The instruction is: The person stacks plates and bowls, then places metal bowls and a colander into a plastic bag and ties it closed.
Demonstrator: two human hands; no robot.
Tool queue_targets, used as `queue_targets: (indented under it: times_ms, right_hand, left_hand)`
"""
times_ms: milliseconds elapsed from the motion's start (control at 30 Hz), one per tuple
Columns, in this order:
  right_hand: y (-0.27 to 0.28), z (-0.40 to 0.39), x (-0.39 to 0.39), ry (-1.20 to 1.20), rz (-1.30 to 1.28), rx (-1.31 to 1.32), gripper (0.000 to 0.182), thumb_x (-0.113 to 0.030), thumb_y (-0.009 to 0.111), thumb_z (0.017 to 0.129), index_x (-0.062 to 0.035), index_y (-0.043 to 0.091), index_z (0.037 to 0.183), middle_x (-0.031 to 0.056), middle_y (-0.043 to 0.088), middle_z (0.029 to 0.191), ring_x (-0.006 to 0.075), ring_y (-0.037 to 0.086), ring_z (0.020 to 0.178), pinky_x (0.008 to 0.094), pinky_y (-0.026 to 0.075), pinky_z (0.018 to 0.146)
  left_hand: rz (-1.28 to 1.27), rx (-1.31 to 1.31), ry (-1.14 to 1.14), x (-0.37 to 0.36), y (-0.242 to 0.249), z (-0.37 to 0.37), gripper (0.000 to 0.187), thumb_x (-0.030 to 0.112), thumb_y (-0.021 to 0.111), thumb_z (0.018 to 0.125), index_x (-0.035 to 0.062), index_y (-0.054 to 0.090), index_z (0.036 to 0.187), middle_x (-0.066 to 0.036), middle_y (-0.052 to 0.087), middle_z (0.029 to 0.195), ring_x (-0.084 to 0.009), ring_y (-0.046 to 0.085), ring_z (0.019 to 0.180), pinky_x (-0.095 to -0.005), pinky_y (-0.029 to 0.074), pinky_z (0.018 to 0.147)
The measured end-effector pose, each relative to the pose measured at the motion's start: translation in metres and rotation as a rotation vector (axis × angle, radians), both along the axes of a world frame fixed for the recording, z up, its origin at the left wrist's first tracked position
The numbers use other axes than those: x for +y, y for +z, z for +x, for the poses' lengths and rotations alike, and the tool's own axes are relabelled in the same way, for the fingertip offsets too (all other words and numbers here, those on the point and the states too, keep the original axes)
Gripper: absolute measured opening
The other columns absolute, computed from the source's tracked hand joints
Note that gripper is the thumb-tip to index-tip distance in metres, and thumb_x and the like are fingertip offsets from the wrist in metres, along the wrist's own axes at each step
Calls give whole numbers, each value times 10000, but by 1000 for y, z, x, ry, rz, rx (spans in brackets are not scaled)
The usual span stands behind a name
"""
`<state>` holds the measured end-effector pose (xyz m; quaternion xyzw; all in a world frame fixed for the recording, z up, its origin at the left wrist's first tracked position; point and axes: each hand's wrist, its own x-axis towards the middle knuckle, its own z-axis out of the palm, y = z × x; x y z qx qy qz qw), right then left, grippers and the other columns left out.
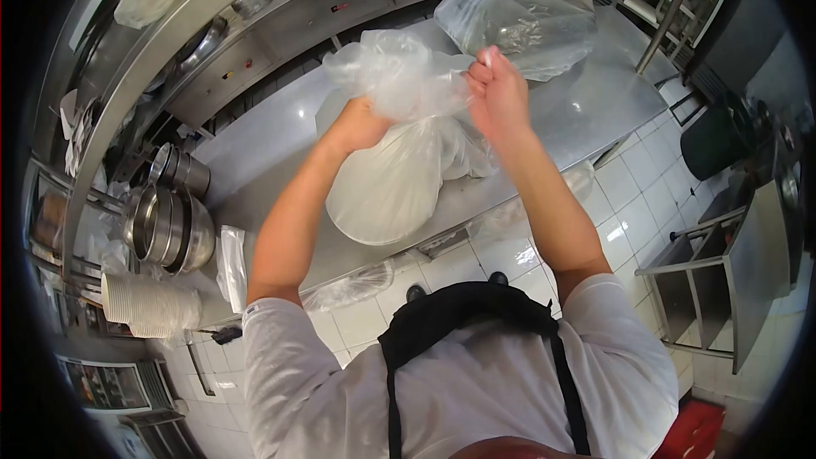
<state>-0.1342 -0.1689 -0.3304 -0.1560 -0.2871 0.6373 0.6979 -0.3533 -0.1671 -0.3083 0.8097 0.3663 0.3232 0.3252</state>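
A translucent plastic bag [387, 187] with pale white contents rests on the steel table in front of me. Its gathered, crumpled top [395, 68] stands up between my hands. On the near left, my left hand [361, 125] is closed round the bag's neck; its fingers are partly hidden by the plastic. My right hand [499, 93] is closed in a pinch at the right end of the gathered top, with plastic reaching its fingers. Just beyond that hand sits a second clear plastic bag [544, 25], bulky and closed at its top.
Steel bowls [170, 225] and a stack of pale containers [140, 302] stand at the left end of the steel table [272, 132]. A metal rack [671, 0] is at the far right. To the right are a dark bin [718, 138] and a metal stand [722, 280].
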Motion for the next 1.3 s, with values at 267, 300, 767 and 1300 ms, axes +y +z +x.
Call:
queue_targets:
  times_ms: [267,300,767,1300]
  right_hand:
    - [64,-20,64,356,181,-1023,216,-205,487,962,-78,485,787,-14,401,624,115,406,556,312,396,555]
    - [82,-36,62,368,297,-1294,212,-208,499,952,-66,493,794,9,435,628,138,446,569,327,407,558]
    - [-33,-56,-127,-497,1173,-1075,119,-147,671,753,-65,592,786,89,572,758,257,577,702,373,479,700]
    - [14,-8,-61,-210,322,-1600,321,-354,681,845,-34,677,821,175,650,751,349,619,716,422,478,679]
  left_hand:
    - [781,572,-368,2,2,22,219,33,585,790,13,648,998,-159,649,1006,-329,565,1073,-400,418,996]
    - [834,686,-404,-2,12,33,221,33,577,792,15,646,1001,-162,643,1010,-328,565,1069,-398,419,993]
    - [676,855,42,-10,35,39,157,55,597,715,26,669,851,-164,645,750,-313,631,806,-408,431,845]
    - [-567,-1034,116,-22,-28,25,305,114,486,918,-34,599,1160,-122,643,1129,-227,586,1094,-355,413,982]
